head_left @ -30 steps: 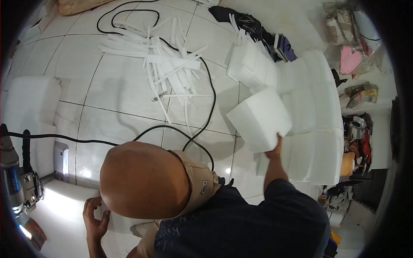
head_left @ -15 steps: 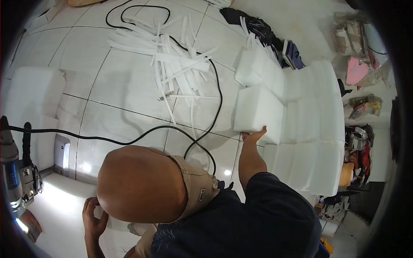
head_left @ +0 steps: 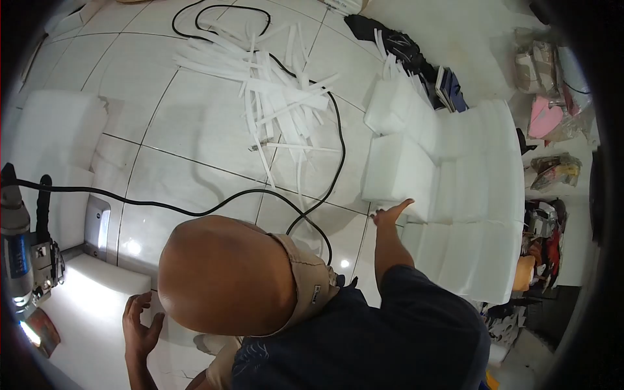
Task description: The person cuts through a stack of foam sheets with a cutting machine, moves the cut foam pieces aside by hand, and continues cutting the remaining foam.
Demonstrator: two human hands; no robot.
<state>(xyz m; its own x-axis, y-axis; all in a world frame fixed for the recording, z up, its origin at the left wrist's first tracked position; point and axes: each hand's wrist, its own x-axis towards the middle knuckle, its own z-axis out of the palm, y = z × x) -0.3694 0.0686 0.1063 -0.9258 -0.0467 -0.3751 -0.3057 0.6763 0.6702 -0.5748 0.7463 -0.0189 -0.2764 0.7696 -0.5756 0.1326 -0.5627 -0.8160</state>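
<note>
- Right hand (head_left: 389, 214): your fingers are spread open at the near edge of the squared white foam block (head_left: 398, 170); whether they touch it, you cannot tell.
- Block position: on the tiled floor (head_left: 188, 162), beside another blocky foam stack (head_left: 389, 107) and the curved rows of layered foam sheets (head_left: 484, 195).
- Left hand (head_left: 142, 326): your fingers are loosely curled — nothing visible in them — beside your bare knee (head_left: 224, 276).
- Offcuts: thin, flat white strips (head_left: 279, 97) lie tangled across a smooth black cable (head_left: 339, 140).

The right hand (head_left: 389, 212) is at a white block's (head_left: 393, 170) near edge, a black cable (head_left: 340, 130) crossing the tiled floor (head_left: 188, 117)
</note>
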